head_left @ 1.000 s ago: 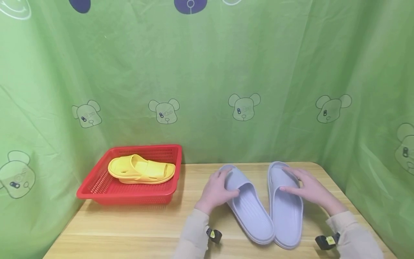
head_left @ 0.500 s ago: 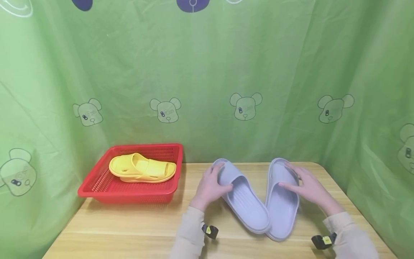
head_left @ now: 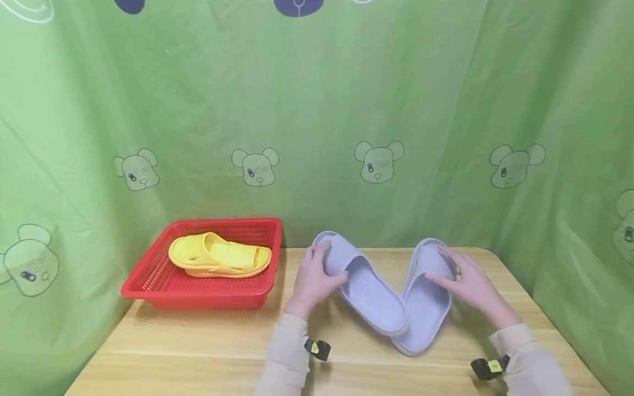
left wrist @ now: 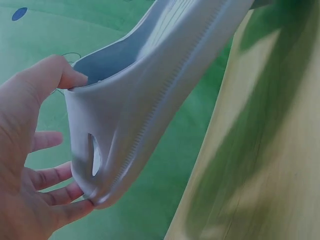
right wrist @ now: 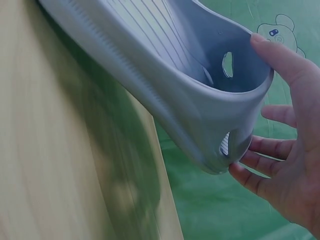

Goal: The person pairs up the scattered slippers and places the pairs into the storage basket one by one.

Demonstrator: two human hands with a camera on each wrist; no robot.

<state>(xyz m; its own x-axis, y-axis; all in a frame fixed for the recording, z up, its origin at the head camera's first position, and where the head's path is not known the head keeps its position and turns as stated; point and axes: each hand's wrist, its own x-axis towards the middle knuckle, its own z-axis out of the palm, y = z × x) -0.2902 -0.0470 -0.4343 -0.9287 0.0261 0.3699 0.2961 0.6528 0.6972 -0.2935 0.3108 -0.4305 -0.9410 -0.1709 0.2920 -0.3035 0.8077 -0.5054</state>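
Left hand (head_left: pixel 317 280) grasping left grey slipper (head_left: pixel 364 289) at toe strap; right hand (head_left: pixel 468 286) grasping right grey slipper (head_left: pixel 421 300) likewise. Both toes tilted up, heels crossing at 6 o'clock on table (head_left: pixel 198 352). Yellow slipper (head_left: pixel 220 256) already in red basket (head_left: pixel 198 291) at 9 o'clock; grey pair still outside.

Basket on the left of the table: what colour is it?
Red. The basket is a perforated tray holding a yellow slipper, clearest in the head view.
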